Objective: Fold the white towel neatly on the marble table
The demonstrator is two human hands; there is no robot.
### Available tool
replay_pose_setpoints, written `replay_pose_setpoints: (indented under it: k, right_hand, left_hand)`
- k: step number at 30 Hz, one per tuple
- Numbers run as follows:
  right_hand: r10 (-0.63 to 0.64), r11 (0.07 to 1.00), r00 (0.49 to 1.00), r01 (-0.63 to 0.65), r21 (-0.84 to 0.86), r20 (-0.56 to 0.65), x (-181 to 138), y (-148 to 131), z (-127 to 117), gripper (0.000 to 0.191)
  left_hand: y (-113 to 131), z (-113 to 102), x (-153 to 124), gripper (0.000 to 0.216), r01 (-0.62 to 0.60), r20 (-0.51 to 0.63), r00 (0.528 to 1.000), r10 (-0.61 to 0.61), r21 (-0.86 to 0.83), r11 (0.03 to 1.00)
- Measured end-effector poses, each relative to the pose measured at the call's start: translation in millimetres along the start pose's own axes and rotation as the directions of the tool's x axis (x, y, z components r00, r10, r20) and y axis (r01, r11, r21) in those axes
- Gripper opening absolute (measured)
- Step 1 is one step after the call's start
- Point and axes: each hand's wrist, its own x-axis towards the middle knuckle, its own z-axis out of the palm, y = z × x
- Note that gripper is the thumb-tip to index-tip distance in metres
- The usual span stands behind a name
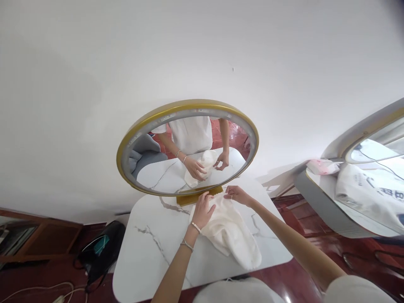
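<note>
A soft white cloth (232, 229), wrinkled and loosely spread, lies on the white marble-patterned table (148, 244). Its exact kind is hard to make out. My left hand (203, 210) rests on its far left part, fingers stretched out and slightly apart, with bracelets at the wrist. At the far right edge of the cloth, my right hand (237, 195) has thumb and fingers pinched together on the fabric. Both hands and the cloth also appear in the round gold-rimmed mirror (197, 147) just behind them.
The mirror's gold base (186, 199) stands at the table's back, against a white wall (78, 105). On the right, a second table (307, 198) carries a pink-white packet (322, 166) and a printed white bag (362, 189). A black bag (105, 248) sits at the left.
</note>
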Motion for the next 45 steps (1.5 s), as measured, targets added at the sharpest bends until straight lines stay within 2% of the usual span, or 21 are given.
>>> replay_pose_setpoints:
  k: [3,6,10,14,19,22,24,26,29,33,36,41,43,45]
  right_hand:
    - [-0.014,0.998,1.0,0.013,0.056,0.015,-13.1,-12.0,-3.9,0.051]
    - [-0.034,0.995,0.999,0.033,0.089,0.0,-23.6,-21.3,-10.1,0.048]
    - [-0.049,0.991,0.998,0.054,0.122,-0.042,-37.9,-30.0,-21.8,0.041]
    - [-0.044,0.984,0.99,0.066,0.164,-0.134,-52.3,-34.4,-33.8,0.038]
    - [-0.127,0.973,0.961,0.169,0.155,-0.247,-67.7,-41.6,-50.3,0.037]
    - [-0.234,0.96,0.912,0.272,0.07,-0.337,-78.0,-49.5,-63.8,0.035]
    - [-0.293,0.945,0.869,0.326,0.016,-0.398,-86.8,-55.2,-74.0,0.034]
    - [-0.315,0.927,0.839,0.372,0.045,-0.444,-97.2,-60.1,-84.3,0.033]
    - [-0.295,0.905,0.847,0.396,0.155,-0.442,-113.6,-63.6,-97.8,0.037]
    - [-0.285,0.908,0.84,0.391,0.149,-0.461,-134.1,-62.2,-106.5,0.035]
    - [-0.249,0.918,0.823,0.368,0.146,-0.51,-155.8,-62.0,-106.9,0.036]
    - [-0.216,0.942,0.878,0.302,0.144,-0.426,-215.9,-66.2,-108.3,0.038]
    - [-0.226,0.941,0.865,0.313,0.131,-0.448,-238.5,-67.4,-112.1,0.037]
    - [-0.226,0.941,0.843,0.318,0.115,-0.488,-250.8,-67.2,-118.3,0.037]
  left_hand:
    - [6.3,-1.7,3.4,0.023,0.014,0.106,0.994,-0.016,0.011,1.0]
    - [4.8,-12.4,0.9,0.023,0.03,0.204,0.978,-0.033,0.017,0.999]
    - [-8.9,-32.2,-12.8,0.027,0.042,0.242,0.969,-0.044,0.013,0.999]
    - [-23.6,-55.5,-31.0,0.037,0.07,0.245,0.965,-0.089,0.087,0.994]
    - [-22.4,-93.4,-40.1,0.04,0.075,0.251,0.964,-0.09,0.067,0.995]
    - [-8.9,-118.3,-37.4,0.043,0.114,0.23,0.968,-0.101,-0.046,0.992]
    - [4.2,-133.0,-33.9,0.041,0.132,0.168,0.979,-0.112,-0.117,0.984]
    - [19.9,-144.1,-30.2,0.037,0.129,0.095,0.989,-0.113,-0.181,0.975]
    - [45.8,-153.0,-26.3,0.037,0.109,0.008,0.994,-0.111,-0.252,0.961]
    - [78.3,-156.9,-28.4,0.035,0.071,-0.113,0.99,-0.084,-0.119,0.99]
    - [99.2,-162.4,-37.3,0.033,0.11,-0.031,0.993,-0.112,-0.062,0.992]
    - [132.9,-177.9,-61.8,0.033,0.18,0.183,0.968,-0.171,-0.032,0.983]
    - [146.0,-182.1,-68.8,0.03,0.174,0.223,0.961,-0.164,-0.026,0.984]
    - [156.6,-182.3,-68.9,0.029,0.153,0.201,0.969,-0.144,-0.032,0.988]
